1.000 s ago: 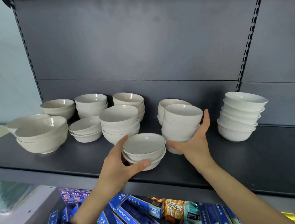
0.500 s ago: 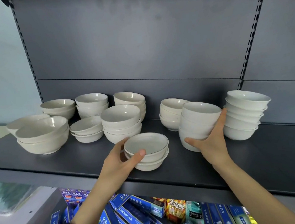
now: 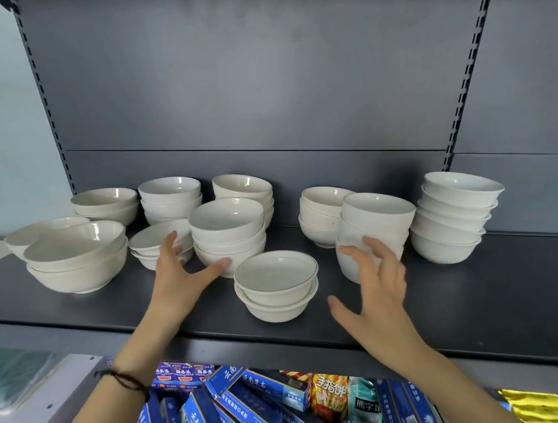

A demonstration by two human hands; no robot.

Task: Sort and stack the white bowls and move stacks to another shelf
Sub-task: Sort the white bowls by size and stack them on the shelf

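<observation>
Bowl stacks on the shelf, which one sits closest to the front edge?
The short two-bowl stack between the hands, with a thin dark line around its top rim. It stands alone in front of all the other stacks, which sit farther back toward the rear panel.

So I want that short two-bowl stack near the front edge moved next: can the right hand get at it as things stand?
Probably yes. The right hand is open and empty just beside the two-bowl stack, with bare shelf between them and nothing on top of it.

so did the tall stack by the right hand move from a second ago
Yes. The tall bowl stack slid right along the shelf, past the short stack behind it, toward the leaning stack. The right hand is now open.
</observation>
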